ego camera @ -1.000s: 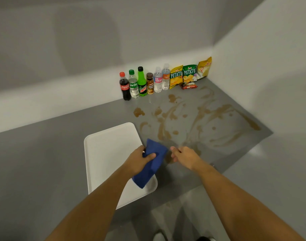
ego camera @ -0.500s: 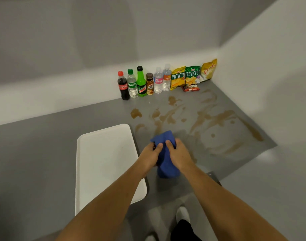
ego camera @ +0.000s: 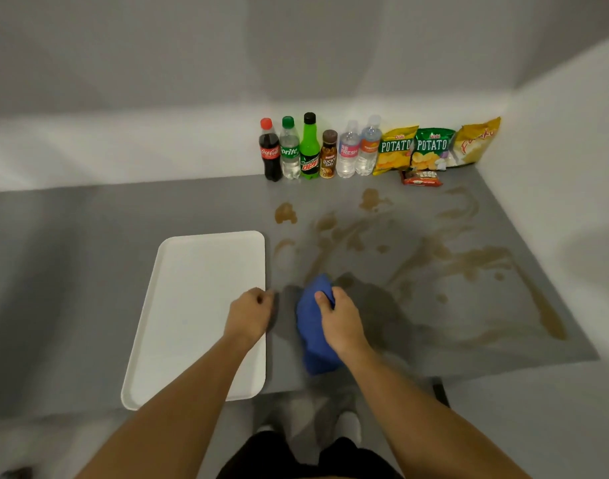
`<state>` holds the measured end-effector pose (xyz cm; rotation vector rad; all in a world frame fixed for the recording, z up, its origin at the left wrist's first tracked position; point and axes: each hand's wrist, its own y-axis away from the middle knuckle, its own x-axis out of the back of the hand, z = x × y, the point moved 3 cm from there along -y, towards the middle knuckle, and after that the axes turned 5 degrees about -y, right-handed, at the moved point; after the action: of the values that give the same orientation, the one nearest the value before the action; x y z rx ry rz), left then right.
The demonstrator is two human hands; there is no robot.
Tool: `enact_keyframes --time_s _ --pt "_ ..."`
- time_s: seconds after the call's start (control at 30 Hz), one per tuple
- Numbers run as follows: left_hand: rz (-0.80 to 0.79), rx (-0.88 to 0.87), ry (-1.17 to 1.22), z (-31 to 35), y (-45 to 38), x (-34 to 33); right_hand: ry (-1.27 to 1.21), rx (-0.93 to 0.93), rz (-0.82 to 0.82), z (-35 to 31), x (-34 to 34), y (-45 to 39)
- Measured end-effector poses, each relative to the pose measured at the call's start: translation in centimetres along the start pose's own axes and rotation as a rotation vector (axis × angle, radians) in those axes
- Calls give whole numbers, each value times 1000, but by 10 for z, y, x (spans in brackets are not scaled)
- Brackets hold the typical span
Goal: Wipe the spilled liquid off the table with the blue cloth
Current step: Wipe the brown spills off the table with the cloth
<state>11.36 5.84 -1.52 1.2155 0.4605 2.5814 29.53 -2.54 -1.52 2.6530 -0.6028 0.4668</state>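
Observation:
My right hand (ego camera: 341,319) grips the bunched blue cloth (ego camera: 311,335) and holds it on the grey table (ego camera: 89,271) near the front edge. Brown spilled liquid (ego camera: 469,261) lies in smears and drops across the table's right half, from the cloth out to the far right corner. My left hand (ego camera: 249,314) rests over the right edge of the white tray (ego camera: 192,305), fingers curled, holding nothing.
Several drink bottles (ego camera: 310,146) stand in a row against the back wall, with snack bags (ego camera: 432,148) and a small red packet (ego camera: 422,178) to their right. A white wall closes the right side. The table's front edge is just below my hands.
The cloth passed from my left hand to my right. My left hand has let go and moved left onto the tray's edge. The cloth now sits slightly right of where both hands held it.

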Motion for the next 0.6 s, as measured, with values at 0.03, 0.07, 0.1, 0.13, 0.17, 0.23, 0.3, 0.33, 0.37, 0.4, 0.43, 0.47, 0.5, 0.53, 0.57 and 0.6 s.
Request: enact_keyframes --time_s 0.03,0.07,0.1,0.13,0.17,0.23,0.3,0.33,0.37,0.4,0.43,0.47,0.5,0.53,0.57,0.6 --pt "9 7 16 -2 -1 2 -19 -11 -7 0 -4 0" --pt "16 6 18 -3 -3 3 -36 -29 -20 0 -7 0" --pt "20 -1 14 -3 -5 5 -45 -49 -40 -1 -10 -2" --pt "24 -14 6 -3 -9 7 -40 -67 -58 0 -13 -3" --pt "21 -33 -12 -2 -12 9 -22 -82 -67 2 -16 -4" --pt "-8 -73 -60 1 -20 10 54 -89 -55 6 -19 -3" --pt "-49 -111 -109 4 -27 10 233 -65 -10 8 -20 0" --pt "-64 -134 -139 6 -30 9 355 -53 17 9 -20 1" --pt "-77 -159 -167 8 -33 9 469 -50 36 9 -20 2" --pt "-88 -184 -183 9 -35 8 567 -53 51 9 -20 3" --pt "-100 -207 -188 10 -38 7 650 -58 57 8 -21 4" --pt "-112 -229 -190 11 -41 6 720 -56 58 7 -21 5" --pt "-125 -252 -199 12 -43 5 775 -43 62 8 -22 5" --pt "-134 -272 -212 14 -46 5 818 -23 73 9 -23 6" --pt "-135 -289 -225 15 -49 6 854 0 89 11 -25 7" --pt "-132 -305 -235 17 -53 6 890 23 104 13 -26 8"
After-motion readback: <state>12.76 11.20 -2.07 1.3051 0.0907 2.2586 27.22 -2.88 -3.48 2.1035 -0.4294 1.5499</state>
